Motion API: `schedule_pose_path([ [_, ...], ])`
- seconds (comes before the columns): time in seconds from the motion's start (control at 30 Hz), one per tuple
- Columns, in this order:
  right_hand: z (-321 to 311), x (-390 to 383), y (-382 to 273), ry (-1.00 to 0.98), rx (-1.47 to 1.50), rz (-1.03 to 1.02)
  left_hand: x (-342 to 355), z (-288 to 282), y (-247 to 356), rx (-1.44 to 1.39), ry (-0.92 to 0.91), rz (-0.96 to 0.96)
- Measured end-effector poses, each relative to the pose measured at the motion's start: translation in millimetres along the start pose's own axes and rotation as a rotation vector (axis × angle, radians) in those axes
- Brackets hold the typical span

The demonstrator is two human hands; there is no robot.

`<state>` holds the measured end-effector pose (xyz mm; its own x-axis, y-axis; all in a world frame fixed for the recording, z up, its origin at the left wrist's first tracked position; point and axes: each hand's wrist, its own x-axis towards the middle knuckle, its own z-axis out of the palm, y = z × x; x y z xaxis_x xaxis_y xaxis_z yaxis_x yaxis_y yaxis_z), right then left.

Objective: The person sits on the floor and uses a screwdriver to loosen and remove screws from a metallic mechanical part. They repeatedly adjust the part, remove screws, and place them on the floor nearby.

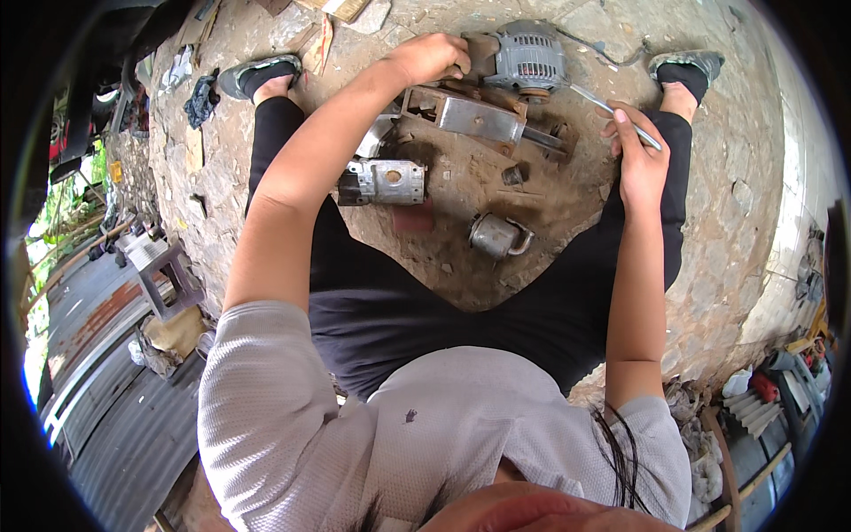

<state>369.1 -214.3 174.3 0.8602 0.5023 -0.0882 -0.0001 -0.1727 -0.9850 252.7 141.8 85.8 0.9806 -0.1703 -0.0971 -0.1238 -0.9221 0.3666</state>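
Note:
A grey motor [529,58] with a slotted housing lies on the ground at the far middle, a rusty-brown part at its left end and a copper-coloured ring facing me. My left hand [432,58] is closed beside that brown end, its fingers curled down; what they grip is hidden. Between thumb and fingers, my right hand [642,158] holds a slim metal rod [592,98]. Its far tip points at the motor's lower right side, and I cannot tell if it touches. Just nearer than the motor is a metal block in a rusty frame [468,119].
Between my legs lie a silver metal housing [390,182], a reddish-brown block [413,215], a small dark piece [514,175] and a metal cylinder with a curved handle [498,237]. A dark cable [612,60] trails right of the motor. Corrugated sheets [133,426] lie at left.

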Motion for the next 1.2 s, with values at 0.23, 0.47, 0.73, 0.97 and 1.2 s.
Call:
schedule_pose_path([
  [0.23,-16,-15,14,0.061,0.097,0.034,3,16,-16,0.044,0.092,-0.131],
  [0.47,-15,-7,21,0.035,0.151,0.039,27,9,-25,-0.041,0.044,-0.486],
  [0.73,-26,-8,23,0.060,0.166,0.043,41,-10,-28,-0.033,-0.048,-0.632],
  [0.97,-26,-3,25,0.061,0.195,0.045,53,-17,-26,0.040,-0.211,-0.591],
  [1.2,-32,-2,27,0.072,0.184,0.051,59,-25,-35,-0.011,-0.206,-0.581],
])
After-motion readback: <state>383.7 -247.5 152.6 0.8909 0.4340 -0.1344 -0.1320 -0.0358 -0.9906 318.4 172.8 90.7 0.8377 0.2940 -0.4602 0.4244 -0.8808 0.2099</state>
